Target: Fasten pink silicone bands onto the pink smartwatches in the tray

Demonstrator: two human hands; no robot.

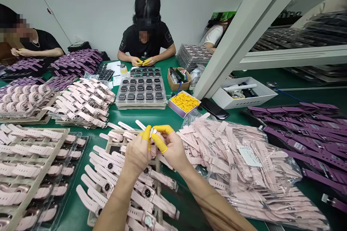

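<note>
Both my hands meet above a tray of pink smartwatches, with yellow finger cots on thumbs and fingers. My left hand [139, 151] is closed in a pinch on a pale pink watch strap [152, 133]. From the other side my right hand [172, 148] pinches the same strap, thumb and forefinger close to the left fingertips. The fingers cover much of the piece, so whether a watch case is attached cannot be made out. Under my wrists, several smartwatches [148, 192] lie in rows with their round sensor backs up and straps spread.
A plastic bag of pink straps [230, 151] lies right, beside purple straps [311, 133]. Ahead stand a box of yellow finger cots [185, 103], a phone [214, 109] and stacked trays of watch cases [141, 94]. Pink-strap trays [32, 166] fill the left. A co-worker [146, 36] sits opposite.
</note>
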